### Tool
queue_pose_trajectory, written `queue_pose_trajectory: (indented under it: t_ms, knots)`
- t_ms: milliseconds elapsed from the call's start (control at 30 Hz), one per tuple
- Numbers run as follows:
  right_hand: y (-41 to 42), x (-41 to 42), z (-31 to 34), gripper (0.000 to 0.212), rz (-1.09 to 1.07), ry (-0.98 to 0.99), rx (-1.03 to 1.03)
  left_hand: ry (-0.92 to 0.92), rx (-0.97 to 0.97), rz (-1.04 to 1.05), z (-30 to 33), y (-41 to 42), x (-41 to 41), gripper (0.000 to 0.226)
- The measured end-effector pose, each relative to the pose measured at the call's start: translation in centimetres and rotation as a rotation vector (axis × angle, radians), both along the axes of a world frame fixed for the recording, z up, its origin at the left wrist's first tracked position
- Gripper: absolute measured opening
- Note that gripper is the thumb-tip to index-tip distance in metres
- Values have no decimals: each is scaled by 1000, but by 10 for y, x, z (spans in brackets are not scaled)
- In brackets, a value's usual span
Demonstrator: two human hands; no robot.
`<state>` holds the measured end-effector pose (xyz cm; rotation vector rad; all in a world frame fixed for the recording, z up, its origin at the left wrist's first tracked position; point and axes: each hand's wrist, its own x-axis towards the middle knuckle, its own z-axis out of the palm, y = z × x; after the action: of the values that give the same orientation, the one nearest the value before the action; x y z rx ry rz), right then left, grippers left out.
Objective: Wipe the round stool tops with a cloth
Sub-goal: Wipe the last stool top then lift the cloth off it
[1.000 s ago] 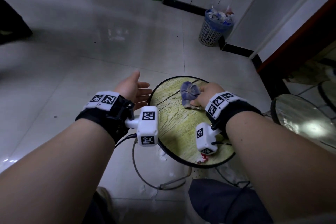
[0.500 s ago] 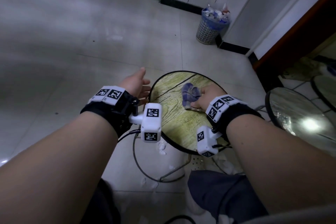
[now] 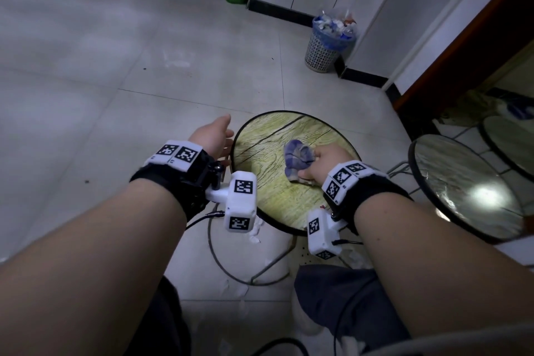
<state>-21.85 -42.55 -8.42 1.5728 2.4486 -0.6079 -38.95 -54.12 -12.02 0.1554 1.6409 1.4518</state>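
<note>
- Round stool top, yellow-green wood grain with a dark rim, lies centre frame.
- Crumpled blue-white cloth rests on its right half.
- Second, shiny stool top sits at right.

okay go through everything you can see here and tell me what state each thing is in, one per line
cloth: bunched, pressed on the stool top
right hand: gripping the cloth
left hand: open, at the stool's left rim
wood-grain stool: upright, top has a dark crack line
second stool: upright, glossy top, untouched
waste basket: upright, overfull
</note>
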Motion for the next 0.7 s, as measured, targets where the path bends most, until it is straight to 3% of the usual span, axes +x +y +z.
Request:
queue_pose_trajectory:
  t_ms: [700]
  knots:
    - [-32, 48, -2, 27, -40, 38, -18, 75, -88, -16, 11, -37, 42, 39]
